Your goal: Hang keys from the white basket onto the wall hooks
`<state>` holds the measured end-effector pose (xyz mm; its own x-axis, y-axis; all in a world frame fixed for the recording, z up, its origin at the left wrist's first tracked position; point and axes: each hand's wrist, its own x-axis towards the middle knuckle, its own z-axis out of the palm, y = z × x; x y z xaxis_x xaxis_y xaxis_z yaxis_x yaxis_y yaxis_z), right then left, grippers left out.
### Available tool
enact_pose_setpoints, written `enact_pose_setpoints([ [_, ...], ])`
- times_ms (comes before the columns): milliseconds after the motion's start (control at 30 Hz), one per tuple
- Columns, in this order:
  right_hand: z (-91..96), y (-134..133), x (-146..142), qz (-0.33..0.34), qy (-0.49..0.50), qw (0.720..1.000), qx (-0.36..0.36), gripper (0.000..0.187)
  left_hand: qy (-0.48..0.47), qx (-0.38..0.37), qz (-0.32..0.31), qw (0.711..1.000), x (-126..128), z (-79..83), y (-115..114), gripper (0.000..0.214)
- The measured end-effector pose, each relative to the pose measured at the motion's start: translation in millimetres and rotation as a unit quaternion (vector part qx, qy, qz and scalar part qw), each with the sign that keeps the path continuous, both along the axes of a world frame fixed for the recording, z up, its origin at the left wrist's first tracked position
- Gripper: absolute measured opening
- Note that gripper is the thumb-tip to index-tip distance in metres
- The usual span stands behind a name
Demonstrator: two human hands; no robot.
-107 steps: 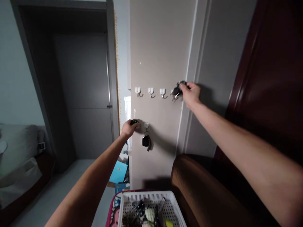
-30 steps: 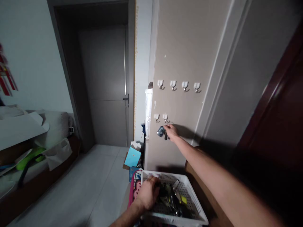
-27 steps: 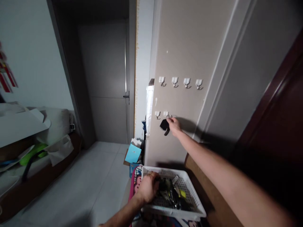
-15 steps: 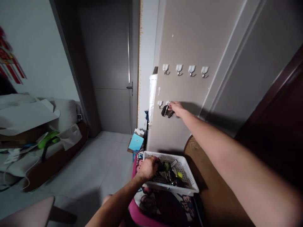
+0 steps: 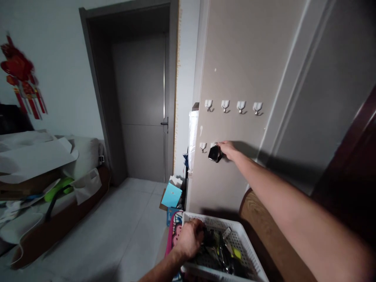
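My right hand (image 5: 228, 149) reaches to the wall panel, its fingers closed on a bunch of keys with a black key fob (image 5: 214, 154). The keys hang at a lower-row hook, mostly covered by the fob and my fingers; I cannot tell whether their ring is on it. Just left of them is a bare white hook (image 5: 203, 147). Down in the white plastic basket (image 5: 255, 254), my left hand (image 5: 190, 239) is closed at the left side, against dark items. What its fingers hold is hidden. Several dark and metallic items and a yellow piece (image 5: 236, 253) lie in the basket.
An upper row of white hooks (image 5: 225, 105) is on the panel. The basket rests on a pink-edged patterned case (image 5: 176, 231), beside a brown wooden surface (image 5: 264, 223). A blue box (image 5: 172, 194) stands on the floor. At left are a cluttered sofa (image 5: 79, 164) and a grey door (image 5: 141, 145).
The view has tilted up, so everything sits lower in the picture. The key fob has turned its broad face towards me. My left hand stays in the basket.
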<state>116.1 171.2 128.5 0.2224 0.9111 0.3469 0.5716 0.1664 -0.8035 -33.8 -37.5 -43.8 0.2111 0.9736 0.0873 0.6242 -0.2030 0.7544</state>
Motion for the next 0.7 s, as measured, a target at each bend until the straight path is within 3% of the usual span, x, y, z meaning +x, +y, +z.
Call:
enact_pose_setpoints([
  [100,2.1,-1.3,-5.2,-0.013,0.039,0.999,-0.022,0.015,-0.003,0.0,-0.001,1.0,0.0,-0.6,-0.1,0.027],
  [200,5.2,-0.6,-5.1,-0.02,0.007,1.0,-0.005,0.016,-0.008,-0.009,-0.001,1.0,0.3,0.3,-0.1,0.027],
  [300,10.7,-3.4,-4.7,-0.02,-0.114,0.993,0.018,0.017,-0.013,-0.022,-0.004,1.0,0.5,2.1,-0.5,0.026],
  [433,11.9,-19.7,-10.8,0.013,-0.294,0.954,0.062,0.015,-0.001,-0.008,-0.003,1.0,0.2,1.1,0.2,0.025],
  [533,-1.8,-40.5,-14.6,0.032,-0.347,0.933,0.093,0.014,0.005,0.006,-0.001,1.0,-0.2,-3.5,2.9,0.025],
  [700,-52.9,-88.8,-2.3,0.158,-0.275,0.947,0.041,0.015,-0.002,0.026,0.008,1.0,-1.6,-14.3,8.4,0.023],
])
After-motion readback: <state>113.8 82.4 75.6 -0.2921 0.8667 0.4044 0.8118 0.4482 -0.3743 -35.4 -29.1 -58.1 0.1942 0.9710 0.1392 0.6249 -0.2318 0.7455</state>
